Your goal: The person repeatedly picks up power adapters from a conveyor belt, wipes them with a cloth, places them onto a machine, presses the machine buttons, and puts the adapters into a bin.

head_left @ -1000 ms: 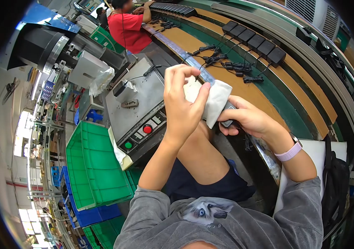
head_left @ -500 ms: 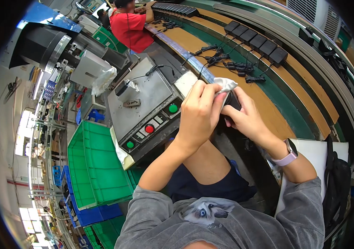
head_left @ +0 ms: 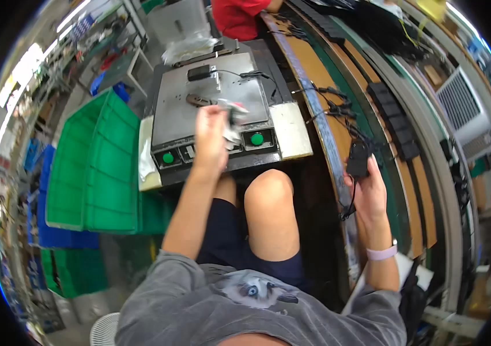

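My left hand (head_left: 211,135) is raised over the front of a metal-topped machine, its fingers closed on a crumpled white cloth (head_left: 232,135). Motion smears the cloth, and a dark patch in it cannot be made out. Over at the conveyor's near edge, my right hand (head_left: 372,190) grips a black power adapter (head_left: 358,158), with its thin cable hanging below the fingers. Another black adapter (head_left: 199,72) lies on the machine's metal plate (head_left: 167,95), its cable (head_left: 251,75) running right. A small dark metal block (head_left: 199,100) sits near it.
Green buttons (head_left: 257,139) line the machine's front panel. A green crate (head_left: 113,167) stands at left. Several adapters (head_left: 392,121) and bundled cables (head_left: 335,104) lie along the conveyor at right. A person in a red shirt (head_left: 237,17) is at the far end.
My hands have separated. The left carried the cloth left over the machine; the right keeps the adapter and moved right and lower. My view has turned toward the machine.
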`<state>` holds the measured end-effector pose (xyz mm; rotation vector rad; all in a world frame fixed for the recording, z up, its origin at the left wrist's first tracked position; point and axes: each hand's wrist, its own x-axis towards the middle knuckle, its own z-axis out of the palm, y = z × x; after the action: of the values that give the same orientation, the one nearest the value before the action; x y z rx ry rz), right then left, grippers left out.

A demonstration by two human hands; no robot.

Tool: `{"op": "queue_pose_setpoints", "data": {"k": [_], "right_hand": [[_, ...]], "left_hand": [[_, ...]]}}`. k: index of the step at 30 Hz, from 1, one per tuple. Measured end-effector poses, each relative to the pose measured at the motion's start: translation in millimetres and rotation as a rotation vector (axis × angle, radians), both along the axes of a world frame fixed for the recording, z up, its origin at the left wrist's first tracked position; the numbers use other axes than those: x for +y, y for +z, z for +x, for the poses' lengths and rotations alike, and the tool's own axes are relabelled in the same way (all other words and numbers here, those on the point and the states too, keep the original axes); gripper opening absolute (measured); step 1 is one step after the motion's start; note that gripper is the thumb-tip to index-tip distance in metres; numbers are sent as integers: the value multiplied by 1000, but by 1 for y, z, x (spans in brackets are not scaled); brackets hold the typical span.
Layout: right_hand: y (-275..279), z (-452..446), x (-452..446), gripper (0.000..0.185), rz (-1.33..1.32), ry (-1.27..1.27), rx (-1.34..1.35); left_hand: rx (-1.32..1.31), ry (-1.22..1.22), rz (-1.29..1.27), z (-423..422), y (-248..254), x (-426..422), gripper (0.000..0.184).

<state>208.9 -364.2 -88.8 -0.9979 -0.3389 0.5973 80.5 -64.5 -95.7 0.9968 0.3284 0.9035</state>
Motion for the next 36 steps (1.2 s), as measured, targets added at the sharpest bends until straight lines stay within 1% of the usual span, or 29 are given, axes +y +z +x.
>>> {"op": "queue_pose_setpoints", "data": {"k": [1, 2, 3, 4, 5, 6, 8, 10, 11, 13, 14, 15, 17, 18, 19, 21, 23, 24, 25, 27, 28, 29, 31, 32, 34, 35, 36], "right_hand": [[4, -1, 1, 33, -26, -25, -23], [6, 0, 2, 31, -1, -10, -56], [8, 1, -2, 35, -13, -27, -64], [16, -2, 1, 40, -39, -64, -128], [23, -2, 4, 45, -64, -98, -194], [24, 4, 4, 52, -79, -101, -307], [37, 19, 13, 54, -150, -83, -464], [54, 40, 32, 51, -188, -25, -608], [67, 45, 52, 48, -205, 0, -677], [82, 55, 93, 46, -295, -9, -705], [85, 60, 117, 45, -322, 12, -758], [86, 66, 144, 45, -347, 32, -810], [82, 69, 210, 46, -406, 65, -1112], [68, 78, 241, 49, -365, 96, -1149], [48, 90, 271, 51, -322, 128, -1182], [19, 105, 328, 56, -391, 137, -1317], [2, 100, 378, 60, -400, 143, -1433], [-6, 98, 399, 58, -416, 127, -1569], [-12, 93, 420, 56, -177, 107, -1729], [-15, 80, 440, 55, -231, 204, -1839], [-17, 77, 448, 53, -213, 175, -1895], [-18, 70, 451, 50, -216, 160, -1893], [-24, 61, 448, 49, -270, 260, -1685], [-25, 64, 447, 48, -279, 321, -1715], [-19, 76, 447, 48, -285, 426, -1778], [-20, 77, 447, 48, -262, 434, -1803], [-20, 80, 449, 48, -233, 447, -1837]], "left_hand": [[-6, 29, -145, -8, -14, 40, 6], [-76, -75, -477, -15, -18, 83, 8], [-58, 3, -466, -18, -30, 120, 14], [-20, 22, -375, -21, -35, 154, 18], [85, 126, -239, -17, -35, 179, 21], [318, 240, 83, -13, -18, 191, 36], [406, 608, 882, 17, -40, 247, 57], [560, 279, 1040, 24, -20, 269, 68], [654, 197, 1106, 29, -12, 276, 69], [833, 18, 1227, 35, 6, 282, 71], [826, -115, 1124, 33, 18, 283, 69], [699, -85, 1070, 34, 9, 289, 69], [456, -21, 970, 36, -10, 306, 69], [449, 147, 934, 28, -15, 302, 75], [357, 66, 797, 11, -11, 289, 78], [180, -84, 517, -36, 2, 243, 84], [99, -63, 396, -79, -15, 208, 92], [65, -27, 274, -100, -27, 184, 94], [28, 15, 150, -120, -40, 159, 97], [-37, 59, -29, -156, -67, 114, 99], [-70, 33, -147, -174, -77, 95, 96], [-109, 5, -266, -189, -86, 82, 93], [-38, 6, -357, -210, -97, 68, 85], [-3, -3, -402, -216, -102, 63, 80], [149, -23, -313, -214, -109, 69, 76], [224, -29, -261, -213, -111, 75, 74], [252, -31, -257, -209, -110, 80, 66]]}}
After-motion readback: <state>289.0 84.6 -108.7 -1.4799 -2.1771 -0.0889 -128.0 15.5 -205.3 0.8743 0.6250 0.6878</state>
